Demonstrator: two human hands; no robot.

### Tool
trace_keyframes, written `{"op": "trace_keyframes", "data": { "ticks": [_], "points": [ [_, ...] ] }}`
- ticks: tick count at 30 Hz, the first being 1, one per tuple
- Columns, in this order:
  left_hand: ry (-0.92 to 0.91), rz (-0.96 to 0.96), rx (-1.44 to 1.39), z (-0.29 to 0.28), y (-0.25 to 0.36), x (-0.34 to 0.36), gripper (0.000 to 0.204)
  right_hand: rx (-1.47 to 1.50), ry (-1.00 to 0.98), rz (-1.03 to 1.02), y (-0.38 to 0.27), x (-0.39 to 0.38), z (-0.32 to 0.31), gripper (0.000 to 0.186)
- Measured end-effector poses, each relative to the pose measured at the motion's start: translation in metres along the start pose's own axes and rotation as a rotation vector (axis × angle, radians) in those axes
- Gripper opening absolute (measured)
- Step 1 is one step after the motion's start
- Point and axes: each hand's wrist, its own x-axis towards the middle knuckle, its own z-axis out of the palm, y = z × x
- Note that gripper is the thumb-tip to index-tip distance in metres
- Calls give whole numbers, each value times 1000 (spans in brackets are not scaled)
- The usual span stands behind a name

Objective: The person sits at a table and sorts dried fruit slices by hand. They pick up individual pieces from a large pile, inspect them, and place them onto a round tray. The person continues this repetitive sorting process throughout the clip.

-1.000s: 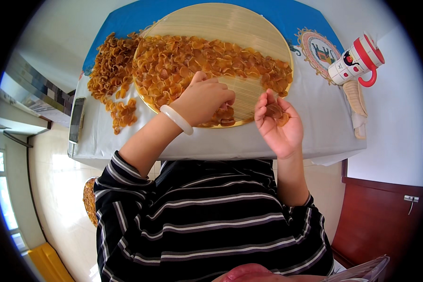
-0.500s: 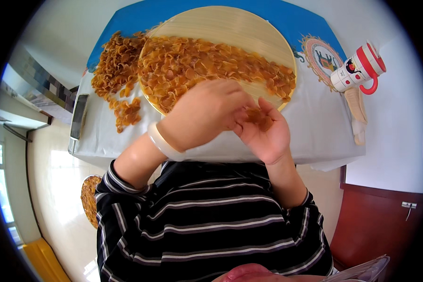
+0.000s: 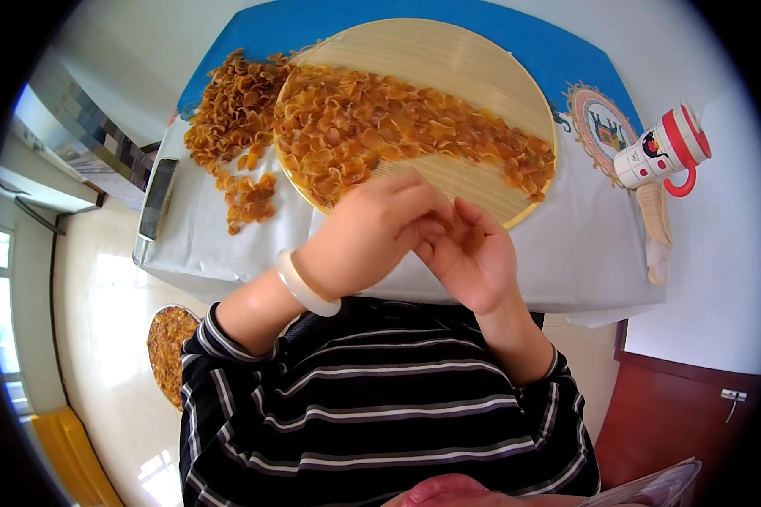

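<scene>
My left hand (image 3: pixel 379 221), with a pale bangle on its wrist, reaches over the near edge of a round woven bamboo tray (image 3: pixel 448 55). Its fingers are closed and meet the fingers of my right hand (image 3: pixel 475 264); what the left fingertips pinch is hidden. In the curled palm of my right hand lie a few thin amber dried slices (image 3: pixel 468 238), partly in shadow. A broad band of such overlapping dried slices (image 3: pixel 380 122) runs across the tray. Left of the tray is a loose heap of slices (image 3: pixel 232 106), with a smaller clump (image 3: pixel 249 201) nearer me.
A phone (image 3: pixel 158 198) lies at the table's left edge. To the right stand a red-and-white handled cup (image 3: pixel 664 152), a banana peel (image 3: pixel 654 215) and a round patterned mat (image 3: pixel 600 127). Another round tray of slices (image 3: pixel 171 346) is low at the left.
My hands have drawn closer together, and the left fingers now cover more of the slices in my right palm. The whole view has shifted slightly.
</scene>
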Motion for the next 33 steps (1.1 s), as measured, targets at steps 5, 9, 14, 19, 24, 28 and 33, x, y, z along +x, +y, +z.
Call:
{"op": "trace_keyframes", "data": {
  "ticks": [5,9,14,19,24,28,33],
  "points": [
    [210,-232,-76,-49,-16,15,14,35,157,-87,-20,-9,13,44],
    [7,-422,-70,-67,-45,26,11,64,69,-27,-45,-18,1,39],
    [-251,-490,28,-42,-80,37,17,68,-55,49,-51,-17,-6,37],
    [-288,-433,222,-26,-100,42,19,78,-77,64,-53,-18,-9,38],
    [-245,-352,355,-21,-108,40,18,74,-86,69,-53,-17,-8,39],
    [-381,-495,414,-27,-94,50,18,70,-77,64,-53,-19,-6,39],
    [-297,-445,424,-25,-101,41,18,63,-58,53,-49,-18,-5,38]
  ]
}}
